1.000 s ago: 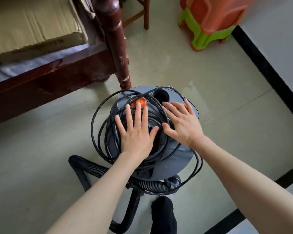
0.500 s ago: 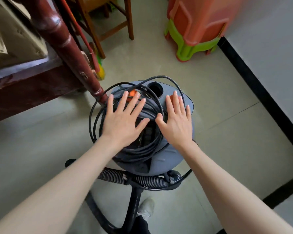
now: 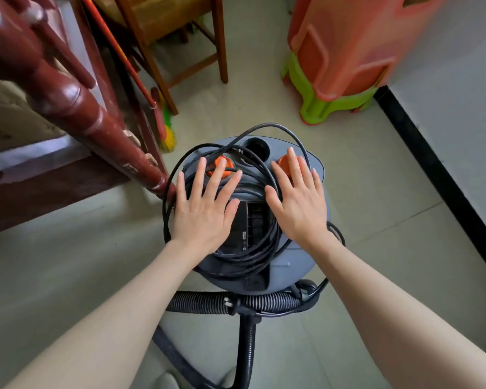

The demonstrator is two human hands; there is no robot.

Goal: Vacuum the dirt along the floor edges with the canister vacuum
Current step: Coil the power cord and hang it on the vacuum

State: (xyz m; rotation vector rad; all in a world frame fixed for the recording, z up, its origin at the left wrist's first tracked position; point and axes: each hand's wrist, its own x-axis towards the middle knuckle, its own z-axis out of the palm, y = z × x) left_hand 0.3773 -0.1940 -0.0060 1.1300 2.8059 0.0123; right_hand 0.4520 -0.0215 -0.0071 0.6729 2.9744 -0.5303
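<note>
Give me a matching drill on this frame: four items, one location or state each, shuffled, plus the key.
Items:
1. power cord
2. ribbed hose
3. stacked plastic stools
4. broom

Places or states:
A. leaning by the wooden chair, bristles on the floor
B. looped in coils on top of the canister vacuum
C. by the wall, orange over green
D. running across the near side of the canister, low down

Pairs: 1-B, 2-D, 3-C, 4-A
</note>
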